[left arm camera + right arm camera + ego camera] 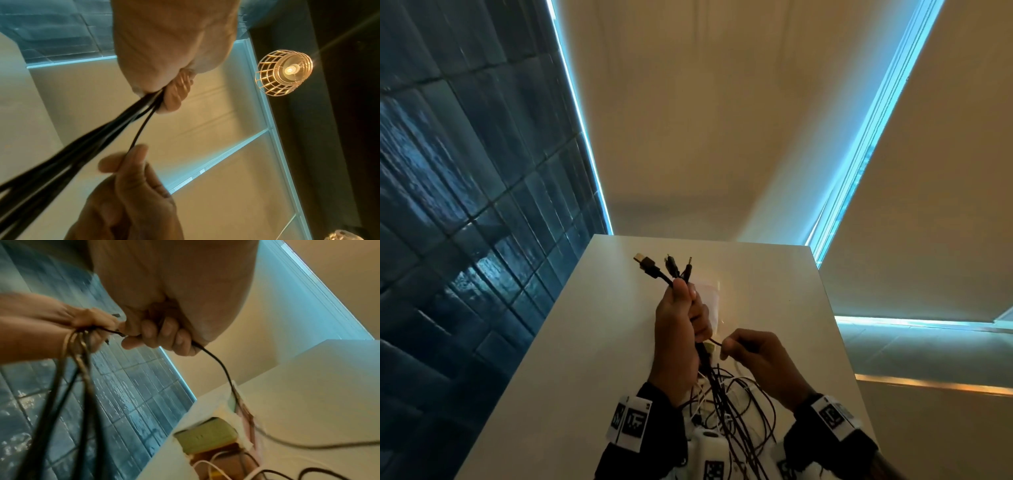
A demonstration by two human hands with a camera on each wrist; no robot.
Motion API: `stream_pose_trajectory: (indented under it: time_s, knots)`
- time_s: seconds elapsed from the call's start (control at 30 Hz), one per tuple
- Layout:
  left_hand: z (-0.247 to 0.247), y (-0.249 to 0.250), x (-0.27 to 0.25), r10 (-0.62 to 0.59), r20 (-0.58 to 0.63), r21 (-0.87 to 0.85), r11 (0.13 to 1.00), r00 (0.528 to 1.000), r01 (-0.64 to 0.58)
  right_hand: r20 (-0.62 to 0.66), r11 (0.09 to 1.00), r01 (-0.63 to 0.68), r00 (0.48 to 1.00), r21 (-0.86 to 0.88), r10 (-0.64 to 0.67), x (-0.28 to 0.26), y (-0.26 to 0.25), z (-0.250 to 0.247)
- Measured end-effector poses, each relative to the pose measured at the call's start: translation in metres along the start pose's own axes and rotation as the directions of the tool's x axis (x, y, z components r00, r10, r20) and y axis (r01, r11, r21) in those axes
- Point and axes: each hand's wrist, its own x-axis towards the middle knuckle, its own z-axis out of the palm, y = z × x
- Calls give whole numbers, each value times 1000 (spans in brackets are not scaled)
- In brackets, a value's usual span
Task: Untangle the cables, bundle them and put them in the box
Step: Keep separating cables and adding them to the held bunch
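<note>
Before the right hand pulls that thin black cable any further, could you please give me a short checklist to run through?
1. Left hand grips the bunch of black cables below the plugs: ok.
2. Right hand pinches one thin black cable: ok.
3. That cable free of the others: cannot tell.
4. Loose black and white cable loops on the white table untangled: not ok.
5. Box within sight: cannot tell.

Cable ends (pixel 669 269) stick up above left hand (pixel 678 337); right hand (pixel 758 356) just beside, loose cables (pixel 736 411) on table (pixel 571 342) below.
</note>
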Motion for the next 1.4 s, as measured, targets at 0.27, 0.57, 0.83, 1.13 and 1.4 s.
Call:
stream_pose_trajectory:
  time_s: [0.27,0.57,0.83,1.13,1.4]
  knots:
    - [-18,28,-1,38,-9,47,998,999,-37,26,964,-143,988,-225,153,6,52,-32]
    - [-26,48,-3,104,-29,37,994,994,-103,9,917,-265,960,-299,281,-3,67,-48]
    - [-33,47,-8,20,-36,199,980,999,-13,-290,910,-389,896,-144,337,3,49,-57]
    - [-12,24,-24,-165,-138,346,916,977,204,60,970,-74,996,231,62,-11,-62,16]
    - [-16,37,-22,-178,-34,-135,976,984,172,194,959,-172,972,225,128,-28,-39,32]
